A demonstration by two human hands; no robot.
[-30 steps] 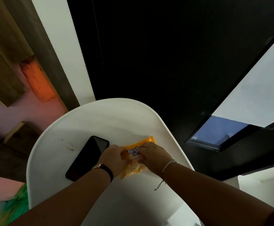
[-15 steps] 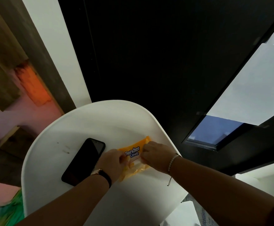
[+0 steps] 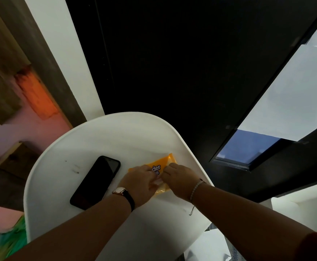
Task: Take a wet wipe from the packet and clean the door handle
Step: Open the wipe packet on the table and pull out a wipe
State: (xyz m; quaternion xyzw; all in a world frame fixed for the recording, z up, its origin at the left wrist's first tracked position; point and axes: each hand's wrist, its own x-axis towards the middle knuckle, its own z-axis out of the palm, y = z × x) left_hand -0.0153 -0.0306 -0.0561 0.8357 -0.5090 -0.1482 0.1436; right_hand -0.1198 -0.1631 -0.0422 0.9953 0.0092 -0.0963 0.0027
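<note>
- Presently, 1 white rounded counter [image 3: 101, 140] carries 2 items: an orange wipe packet [image 3: 163, 162] and a black phone [image 3: 95, 182].
- The wipe packet lies flat on the right half of the counter, near its right edge. White lettering shows on its top face, partly covered by the hands.
- The left hand [image 3: 139, 182] rests on the near left part of the packet, palm down. Its fingers are curled onto the packet; whether they pinch any part of it cannot be told, as the fingertips are hidden.
- The right hand [image 3: 179, 179] rests on the near right part of the packet, touching the left hand at the middle. Its fingers are bent in toward the packet's top face; the exact hold cannot be told.
- No wipe is visible outside the packet.
- The phone lies screen up, dark, just beside the left hand and apart from the packet.
- A watch with a dark strap [image 3: 124, 194] sits on the left wrist; a pale beaded bracelet [image 3: 195, 189] sits on the right wrist.
- A dark door surface [image 3: 172, 63] stands behind the counter.
</note>
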